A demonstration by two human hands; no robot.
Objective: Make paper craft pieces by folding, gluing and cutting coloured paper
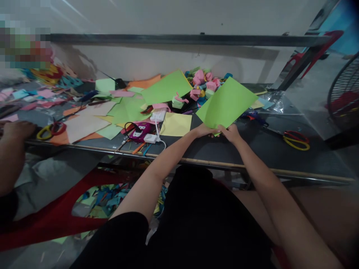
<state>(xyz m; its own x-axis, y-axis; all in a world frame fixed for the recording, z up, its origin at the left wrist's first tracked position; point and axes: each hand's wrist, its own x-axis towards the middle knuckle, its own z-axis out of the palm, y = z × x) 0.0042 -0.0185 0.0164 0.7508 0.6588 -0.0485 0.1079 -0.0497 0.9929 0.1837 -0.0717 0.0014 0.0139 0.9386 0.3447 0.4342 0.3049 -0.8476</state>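
Observation:
Both my hands hold one green paper sheet [226,103] by its near corner, above the dark table [260,149]. My left hand [204,130] pinches the corner from the left, and my right hand [230,132] pinches it from the right, fingers closed on the paper. The sheet tilts up and away from me. A yellow sheet [176,124] lies flat just left of my left hand.
Another person's hand [17,130] rests at the table's left edge near yellow-and-red scissors [50,130]. More green, orange and pink sheets, small folded paper pieces [203,84], a white charger [151,138] and second scissors [295,139] lie about. A red stool [50,216] stands below left, a fan [346,93] right.

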